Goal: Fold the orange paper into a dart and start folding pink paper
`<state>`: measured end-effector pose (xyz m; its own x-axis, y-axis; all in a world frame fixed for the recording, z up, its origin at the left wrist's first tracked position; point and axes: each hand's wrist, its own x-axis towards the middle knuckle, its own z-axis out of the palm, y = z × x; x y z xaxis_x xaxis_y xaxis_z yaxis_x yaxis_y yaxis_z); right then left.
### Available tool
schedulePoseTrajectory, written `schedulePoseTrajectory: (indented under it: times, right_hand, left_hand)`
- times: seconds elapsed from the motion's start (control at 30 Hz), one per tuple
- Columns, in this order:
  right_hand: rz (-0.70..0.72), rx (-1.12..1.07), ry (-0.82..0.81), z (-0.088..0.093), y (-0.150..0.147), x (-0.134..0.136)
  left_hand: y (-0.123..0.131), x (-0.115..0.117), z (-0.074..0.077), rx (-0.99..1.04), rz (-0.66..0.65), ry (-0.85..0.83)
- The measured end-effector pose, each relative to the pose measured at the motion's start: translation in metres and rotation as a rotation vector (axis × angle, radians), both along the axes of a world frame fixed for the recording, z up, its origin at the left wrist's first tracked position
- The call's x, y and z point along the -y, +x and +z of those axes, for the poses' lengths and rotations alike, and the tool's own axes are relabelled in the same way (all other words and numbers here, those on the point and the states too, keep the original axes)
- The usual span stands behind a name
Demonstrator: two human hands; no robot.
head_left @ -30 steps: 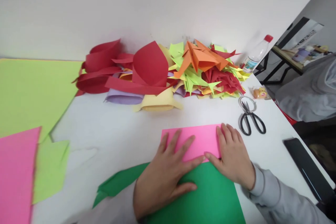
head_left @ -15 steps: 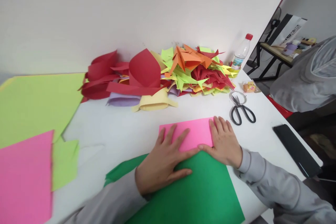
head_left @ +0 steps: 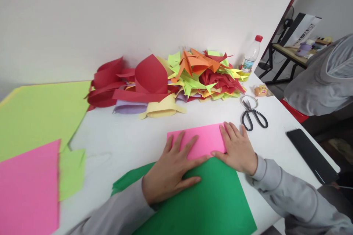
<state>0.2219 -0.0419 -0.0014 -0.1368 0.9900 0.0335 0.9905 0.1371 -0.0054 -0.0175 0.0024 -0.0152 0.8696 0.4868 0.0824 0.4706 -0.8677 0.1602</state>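
A folded pink paper [head_left: 205, 137] lies on the white table [head_left: 132, 139], partly over a large green sheet [head_left: 212, 202]. My left hand [head_left: 171, 170] lies flat with fingers spread, pressing the pink paper's left half and the green sheet. My right hand [head_left: 237, 148] lies flat on the pink paper's right end, fingers stretched out, thumb along the lower edge. Neither hand holds anything.
A heap of folded red, orange, green and yellow paper shapes [head_left: 176, 79] lies by the wall. Black scissors [head_left: 252, 115], a wrapped snack [head_left: 260, 90], a water bottle [head_left: 250, 58] and a black phone [head_left: 311, 154] are at right. Lime [head_left: 38, 114] and pink sheets [head_left: 27, 191] lie at left. Another person's grey sleeve [head_left: 320, 88] is at far right.
The view has shifted, so everything sits a little differently in the picture. Both hands stay flat on the pink paper in the same pose.
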Motion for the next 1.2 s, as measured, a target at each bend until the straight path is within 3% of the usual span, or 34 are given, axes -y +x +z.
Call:
schedulePoseTrajectory:
  times: [0.47, 0.7, 0.8, 0.87, 1.03, 1.2]
  right_hand:
    - [-0.029, 0.103, -0.043, 0.012, 0.030, 0.006]
    - [-0.003, 0.035, -0.173, 0.022, 0.042, 0.005]
    - [-0.007, -0.040, -0.135, 0.025, 0.042, 0.003]
    - [0.068, -0.126, -0.077, 0.025, 0.035, 0.003]
    - [0.524, -0.186, -0.019, 0.014, 0.010, 0.006]
    - [0.645, -0.161, 0.155, 0.003, 0.001, 0.008]
  left_hand:
    - [-0.001, 0.000, 0.000, 0.002, -0.002, 0.044]
    - [-0.001, -0.001, 0.001, 0.002, -0.007, 0.054]
    - [0.000, -0.001, 0.001, -0.012, -0.004, 0.052]
    - [0.000, -0.001, 0.001, -0.024, -0.005, 0.043]
    - [0.000, 0.000, 0.000, -0.018, -0.005, 0.043]
    - [0.000, 0.000, -0.001, 0.000, 0.007, 0.033]
